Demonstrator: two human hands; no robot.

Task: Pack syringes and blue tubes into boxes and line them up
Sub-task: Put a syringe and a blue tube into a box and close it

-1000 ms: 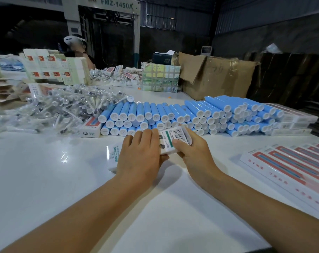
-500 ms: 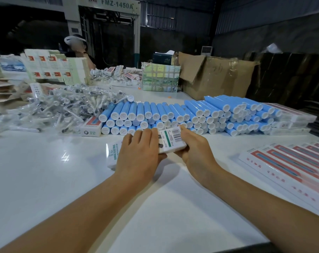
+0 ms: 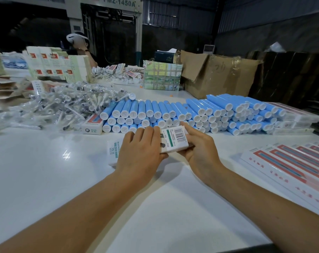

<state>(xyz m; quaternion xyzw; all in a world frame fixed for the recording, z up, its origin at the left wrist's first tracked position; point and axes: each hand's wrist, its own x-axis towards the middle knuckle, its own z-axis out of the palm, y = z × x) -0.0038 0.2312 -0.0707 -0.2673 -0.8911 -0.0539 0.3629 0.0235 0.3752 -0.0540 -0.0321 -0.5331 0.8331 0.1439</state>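
A long white box (image 3: pixel 175 139) with a barcode and green print lies across the table's middle. My left hand (image 3: pixel 142 150) grips its middle from above. My right hand (image 3: pixel 197 148) holds its right end, thumb on top near the barcode. Just behind the box lies a stacked row of blue tubes (image 3: pixel 182 114) with white caps. A heap of bagged syringes (image 3: pixel 63 106) sits at the left. What is inside the box is hidden.
Finished red-and-white boxes (image 3: pixel 292 165) lie lined up at the right. One small box (image 3: pixel 93 125) sits by the tubes' left end. Stacked cartons (image 3: pixel 58 64), a wrapped pack (image 3: pixel 162 75) and a cardboard box (image 3: pixel 219 73) stand behind. A person works at the back left.
The box's right end has tilted down from raised to nearly flat, and my right hand has shifted from its end corner to cup it. My left hand stays on it.
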